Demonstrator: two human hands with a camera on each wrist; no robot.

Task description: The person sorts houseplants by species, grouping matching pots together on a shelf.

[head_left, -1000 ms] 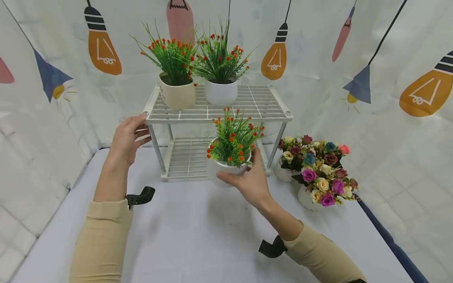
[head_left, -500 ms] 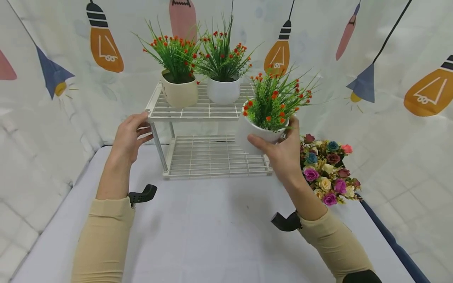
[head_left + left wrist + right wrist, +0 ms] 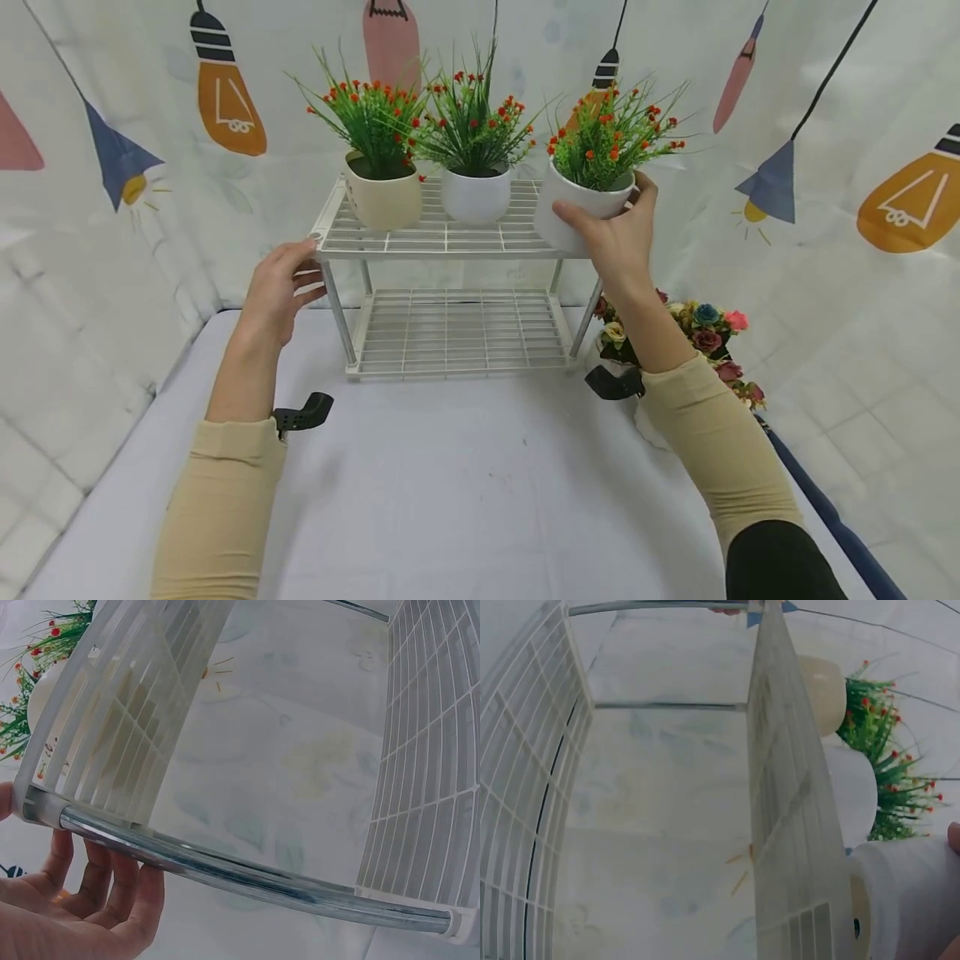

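My right hand (image 3: 624, 237) grips a white pot (image 3: 577, 204) of green grass with small red-orange flowers, at the right end of the white two-tier wire rack (image 3: 465, 252). The pot's underside shows in the right wrist view (image 3: 861, 915), close to the upper shelf; I cannot tell whether it touches. My left hand (image 3: 273, 287) holds the rack's upper left corner, its curled fingers (image 3: 142, 900) against the metal post (image 3: 225, 874). A cream pot (image 3: 386, 200) and another white pot (image 3: 476, 197), both with similar plants, stand side by side on the upper shelf.
Flowers (image 3: 705, 333) in several colours, in white pots (image 3: 651, 423), stand on the table right of the rack, partly hidden by my right arm. A white cloth covers the table (image 3: 450, 483). Behind the rack hangs a printed curtain (image 3: 300, 192).
My right hand has carried the white potted plant up and to the right, from in front of the lower shelf to the upper shelf's right end. The left hand keeps its place on the corner.
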